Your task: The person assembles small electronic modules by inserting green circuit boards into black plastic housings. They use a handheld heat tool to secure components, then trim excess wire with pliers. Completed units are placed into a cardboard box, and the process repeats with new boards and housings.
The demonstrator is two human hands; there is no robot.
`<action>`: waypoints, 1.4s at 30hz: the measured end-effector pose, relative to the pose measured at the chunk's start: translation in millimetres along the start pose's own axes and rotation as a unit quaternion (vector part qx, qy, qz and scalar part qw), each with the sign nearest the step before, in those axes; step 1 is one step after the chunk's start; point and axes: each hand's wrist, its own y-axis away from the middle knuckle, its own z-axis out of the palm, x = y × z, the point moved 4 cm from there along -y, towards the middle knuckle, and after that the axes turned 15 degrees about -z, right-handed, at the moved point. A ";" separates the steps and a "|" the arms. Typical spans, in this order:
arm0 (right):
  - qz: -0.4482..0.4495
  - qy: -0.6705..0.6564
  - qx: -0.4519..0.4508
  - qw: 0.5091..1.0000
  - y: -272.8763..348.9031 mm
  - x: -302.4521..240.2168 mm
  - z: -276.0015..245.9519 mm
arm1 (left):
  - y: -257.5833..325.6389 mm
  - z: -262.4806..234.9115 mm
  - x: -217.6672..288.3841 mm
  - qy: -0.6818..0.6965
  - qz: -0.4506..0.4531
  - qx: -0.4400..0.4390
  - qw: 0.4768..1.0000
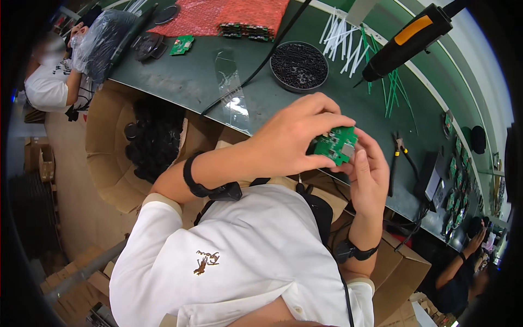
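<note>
Gripping one green circuit board (336, 144), both hands curl closed: left hand (291, 136), right hand (369, 171).

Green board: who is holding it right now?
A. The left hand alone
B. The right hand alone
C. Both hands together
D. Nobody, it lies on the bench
C: the left hand wraps over the green board from the left while the right hand grips its right edge, so it is lifted clear of the bench.
</note>
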 end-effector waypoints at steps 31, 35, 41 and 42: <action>0.026 0.171 0.083 0.981 -9.3 16.3 -34.5 | 68.6 -53.6 22.3 0.091 -0.234 0.055 0.966; 0.023 0.280 0.057 0.958 -10.3 13.1 -33.9 | 39.5 15.8 -9.9 -0.094 -0.091 0.036 0.991; -0.073 0.375 -0.008 0.924 -13.5 11.0 -35.0 | 18.1 31.9 -24.5 -0.101 -0.054 -0.027 0.993; -0.070 0.375 -0.004 0.924 -10.6 11.9 -35.1 | 15.8 32.4 -22.8 -0.097 -0.028 -0.013 0.995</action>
